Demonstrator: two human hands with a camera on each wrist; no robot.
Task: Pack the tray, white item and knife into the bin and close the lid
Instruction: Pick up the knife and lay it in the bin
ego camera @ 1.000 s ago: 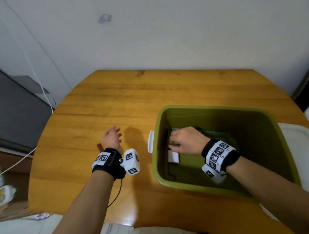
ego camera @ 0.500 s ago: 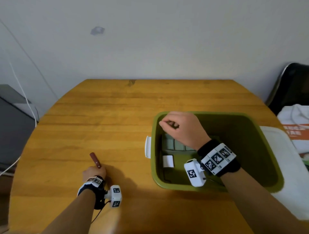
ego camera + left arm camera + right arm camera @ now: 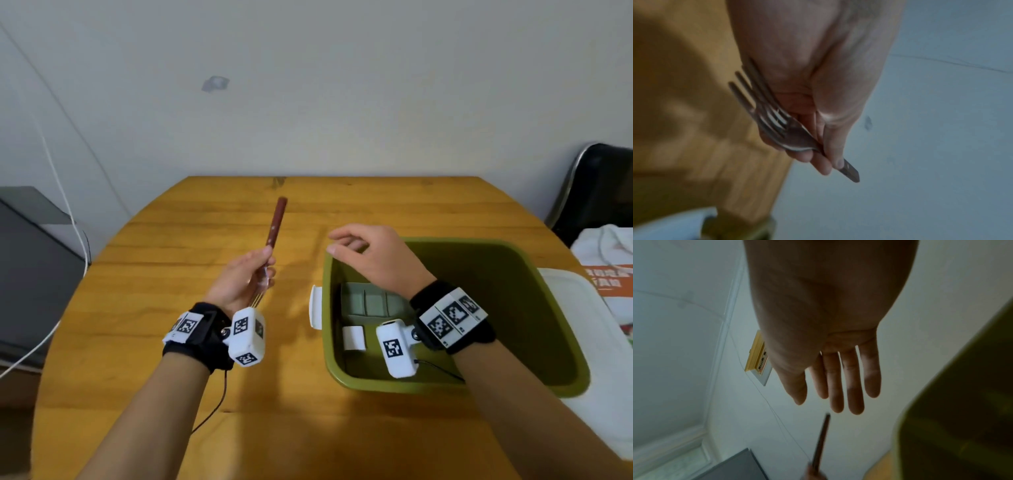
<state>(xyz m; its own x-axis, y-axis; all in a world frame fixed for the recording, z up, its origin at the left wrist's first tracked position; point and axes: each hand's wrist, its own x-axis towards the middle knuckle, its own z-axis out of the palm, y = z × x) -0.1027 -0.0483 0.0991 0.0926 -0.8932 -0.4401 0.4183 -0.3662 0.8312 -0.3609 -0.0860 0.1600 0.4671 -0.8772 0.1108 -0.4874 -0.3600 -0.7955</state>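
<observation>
My left hand [image 3: 245, 279] grips a brown-handled fork [image 3: 276, 224] by its metal neck, lifted off the table with the handle pointing up and away. In the left wrist view the tines [image 3: 764, 105] lie against my palm [image 3: 818, 78]. My right hand [image 3: 356, 250] hovers with relaxed fingers over the far left corner of the green bin [image 3: 376, 383] and holds nothing. Its straight fingers [image 3: 853, 382] show in the right wrist view, with the fork handle [image 3: 821, 443] just below them. A grey-green tray [image 3: 370, 303] and a small white item [image 3: 352, 338] lie in the bin.
The bin's white lid [image 3: 589, 363] lies on the table to the right of the bin. A white latch [image 3: 315, 311] sticks out of the bin's left side. Dark furniture [image 3: 30, 281] stands left of the round wooden table [image 3: 164, 260], and a chair with cloth at the right.
My left hand picked the fork up from the table and raised it toward the bin. My right hand came up out of the bin and spread its fingers.
</observation>
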